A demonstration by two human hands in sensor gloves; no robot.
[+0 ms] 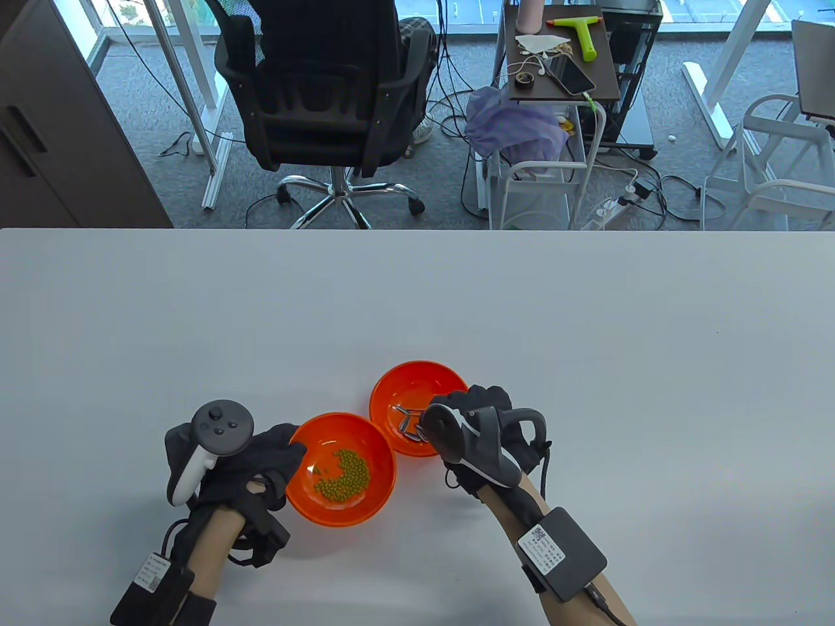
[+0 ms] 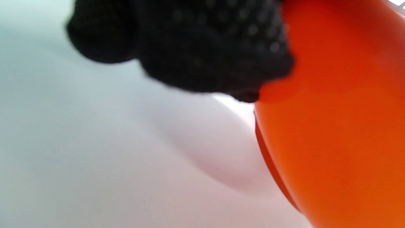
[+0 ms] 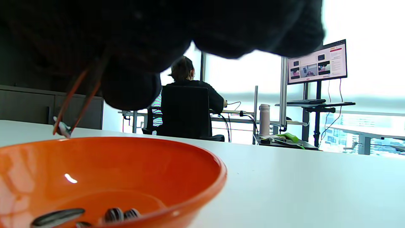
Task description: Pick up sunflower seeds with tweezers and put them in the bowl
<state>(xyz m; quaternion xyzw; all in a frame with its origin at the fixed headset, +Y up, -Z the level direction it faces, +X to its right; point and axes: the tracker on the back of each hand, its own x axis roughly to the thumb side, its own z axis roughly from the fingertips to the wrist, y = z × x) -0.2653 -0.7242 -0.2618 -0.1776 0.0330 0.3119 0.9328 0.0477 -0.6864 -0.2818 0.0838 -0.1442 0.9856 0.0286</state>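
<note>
Two orange bowls sit side by side near the table's front. The near-left bowl (image 1: pixel 368 514) holds a pile of small green beans (image 1: pixel 346 475). My left hand (image 1: pixel 292 456) grips its left rim; the left wrist view shows my gloved fingers (image 2: pixel 202 47) against its orange wall (image 2: pixel 332 126). The far-right bowl (image 1: pixel 417 378) holds striped sunflower seeds (image 3: pixel 114 214). My right hand (image 1: pixel 456 407) hovers over it and pinches thin tweezers (image 3: pixel 80 95). Their tips grip one seed (image 3: pixel 62 128) just above the bowl's rim (image 3: pixel 177 148).
The white table (image 1: pixel 587 326) stretches wide behind and beside the bowls. Beyond its far edge stand an office chair (image 1: pixel 326 98) and a small cart (image 1: pixel 561 59) with clutter. A seated person and a monitor show in the right wrist view.
</note>
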